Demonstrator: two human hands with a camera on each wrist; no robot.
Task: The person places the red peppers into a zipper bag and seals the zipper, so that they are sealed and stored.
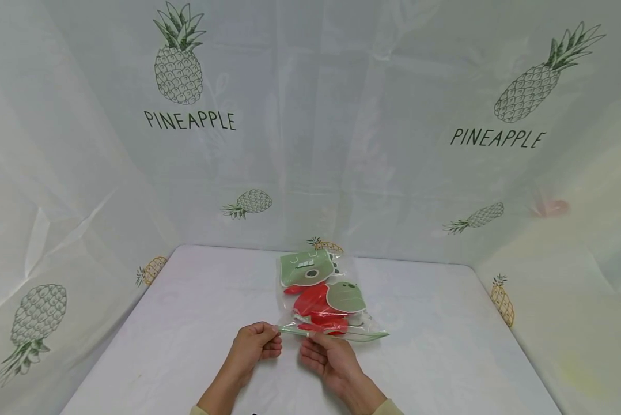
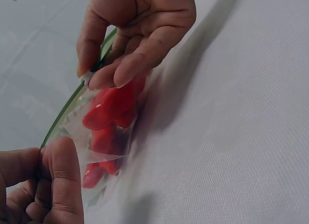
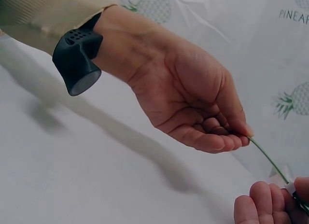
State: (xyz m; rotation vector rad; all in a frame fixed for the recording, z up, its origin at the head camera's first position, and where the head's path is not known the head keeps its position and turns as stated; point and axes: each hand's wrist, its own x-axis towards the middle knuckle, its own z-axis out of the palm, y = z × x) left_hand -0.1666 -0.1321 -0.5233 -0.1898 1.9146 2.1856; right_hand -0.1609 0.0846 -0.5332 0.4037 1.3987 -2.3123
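A clear zip bag (image 1: 318, 294) with green printed patches lies on the table, its green-edged mouth toward me. Inside are several glossy red peppers (image 2: 113, 108), partly covered by the print. My left hand (image 1: 256, 346) pinches the left end of the green zip strip (image 1: 292, 331) between thumb and forefinger. Along the same strip, my right hand (image 1: 333, 360) pinches the small white slider (image 2: 87, 77) with thumb and forefinger. To the right of the slider, the two edges of the bag's mouth stand apart in the head view.
The white table (image 1: 435, 340) is enclosed by a pale curtain (image 1: 341, 132) printed with pineapples at the back and on both sides. A black wrist camera (image 3: 77, 60) sits on the left wrist.
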